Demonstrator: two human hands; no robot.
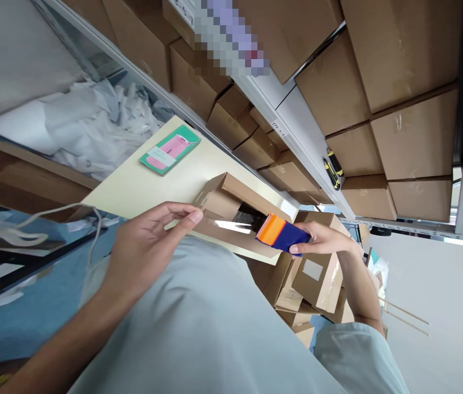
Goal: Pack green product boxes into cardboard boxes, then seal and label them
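Note:
My right hand [324, 238] grips an orange and dark blue tape dispenser [283, 232] with a toothed edge. A strip of clear tape [231, 225] runs from it toward my left hand [161, 235], whose thumb and forefinger pinch the strip's free end. Just beyond the tape stands an open cardboard box [252, 200] on the pale tabletop; something dark shows inside, too hidden to name. Farther along the table lies a green and pink flat package [169, 149] with a pale label band.
Shelves of cardboard boxes [416, 131] rise behind the table. Two yellow and black utility knives [332, 169] rest on the shelf edge. Crumpled white material [104, 120] fills a large carton on the left. More boxes [317, 273] are stacked beyond my right forearm. A white cord [63, 210] hangs at left.

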